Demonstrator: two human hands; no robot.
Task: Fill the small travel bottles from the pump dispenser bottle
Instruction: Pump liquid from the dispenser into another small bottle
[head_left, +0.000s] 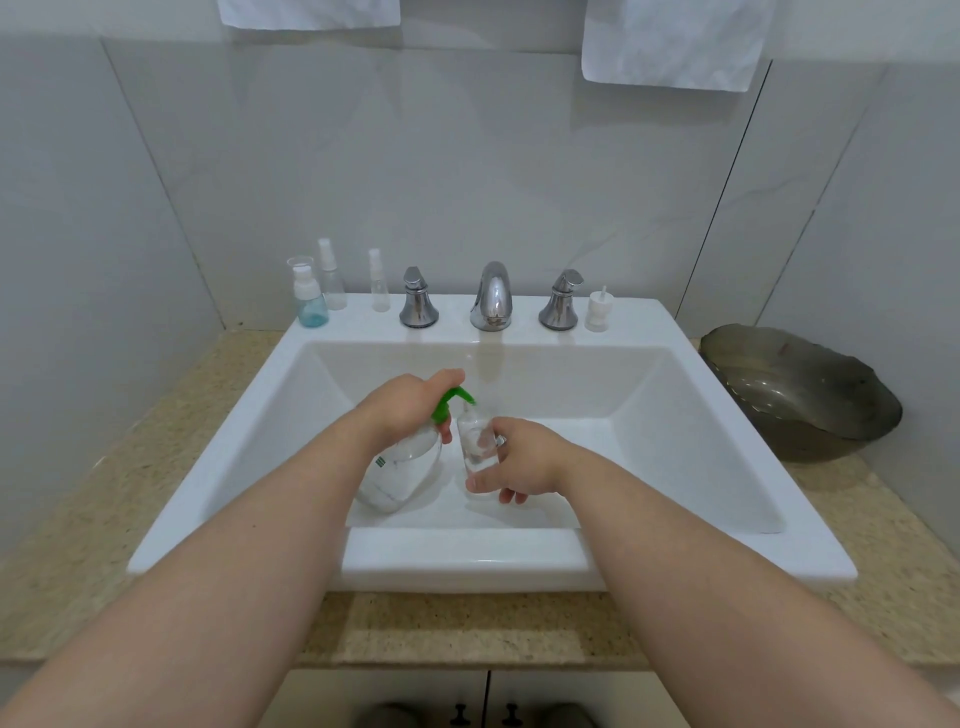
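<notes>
Hands meet above the white sink (727, 467), set in a speckled beige counter (467, 629) under grey wall tiles. Our left hand (400, 410) grips the green-pump dispenser bottle (402, 467); our right hand (519, 457) holds a clear travel bottle (475, 441) just beside it, under the nozzle.

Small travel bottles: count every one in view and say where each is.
4: blue-liquid bottle, taller spray bottle and slim spray bottle stand on the sink ledge left of the faucet; the right hand holds a clear bottle over the basin.
</notes>
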